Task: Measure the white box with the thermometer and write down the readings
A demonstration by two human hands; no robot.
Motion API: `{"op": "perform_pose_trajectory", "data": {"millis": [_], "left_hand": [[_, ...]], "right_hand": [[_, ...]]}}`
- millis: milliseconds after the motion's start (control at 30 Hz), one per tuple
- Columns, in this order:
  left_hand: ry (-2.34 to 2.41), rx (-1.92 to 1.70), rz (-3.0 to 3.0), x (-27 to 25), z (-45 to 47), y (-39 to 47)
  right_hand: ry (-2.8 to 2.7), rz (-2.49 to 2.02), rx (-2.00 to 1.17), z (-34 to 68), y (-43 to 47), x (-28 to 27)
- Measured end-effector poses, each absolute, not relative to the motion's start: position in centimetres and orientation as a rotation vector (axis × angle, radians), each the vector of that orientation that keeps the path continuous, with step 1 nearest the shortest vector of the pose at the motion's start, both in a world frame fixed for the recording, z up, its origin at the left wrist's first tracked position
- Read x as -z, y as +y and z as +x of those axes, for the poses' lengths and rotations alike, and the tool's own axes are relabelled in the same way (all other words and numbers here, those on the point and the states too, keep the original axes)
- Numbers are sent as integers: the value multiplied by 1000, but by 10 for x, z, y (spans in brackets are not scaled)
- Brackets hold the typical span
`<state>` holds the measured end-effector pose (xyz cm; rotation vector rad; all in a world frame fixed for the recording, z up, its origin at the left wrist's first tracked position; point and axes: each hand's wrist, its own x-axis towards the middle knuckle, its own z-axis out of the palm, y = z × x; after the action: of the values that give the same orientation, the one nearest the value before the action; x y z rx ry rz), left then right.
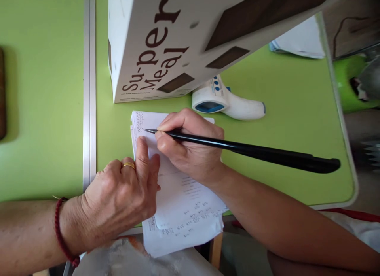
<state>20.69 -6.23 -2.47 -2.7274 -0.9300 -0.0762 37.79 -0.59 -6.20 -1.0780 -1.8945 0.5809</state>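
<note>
My right hand (192,145) is closed around a black pen (252,147), its tip touching the upper left part of a paper sheet (175,189). Small rows of handwriting lie just beside the tip. With the index finger stretched out, my left hand (118,197) presses on the same paper, below the writing point. Its other fingers are partly curled, and it wears a gold ring and a dark red wrist cord. Several sheets are stacked, folded and uneven. The lower sheet (184,240) carries more handwriting and hangs past the table edge.
Beyond the paper stands a large white box (166,66) printed "Su-per Meal". A white and blue handheld infrared thermometer (228,102) lies right of it. Folded papers (299,38) rest at the far right of the green table (285,157). A metal strip (89,78) crosses the left side.
</note>
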Motion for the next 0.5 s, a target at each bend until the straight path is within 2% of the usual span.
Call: {"op": "perform_pose_trajectory", "data": {"millis": [300, 500], "left_hand": [[-964, 65, -2728, 25, 209, -62], [-975, 84, -2740, 23, 209, -63]], "right_hand": [[-1926, -1114, -561, 379, -9, 61], [-2150, -1037, -212, 391, -13, 38]]}}
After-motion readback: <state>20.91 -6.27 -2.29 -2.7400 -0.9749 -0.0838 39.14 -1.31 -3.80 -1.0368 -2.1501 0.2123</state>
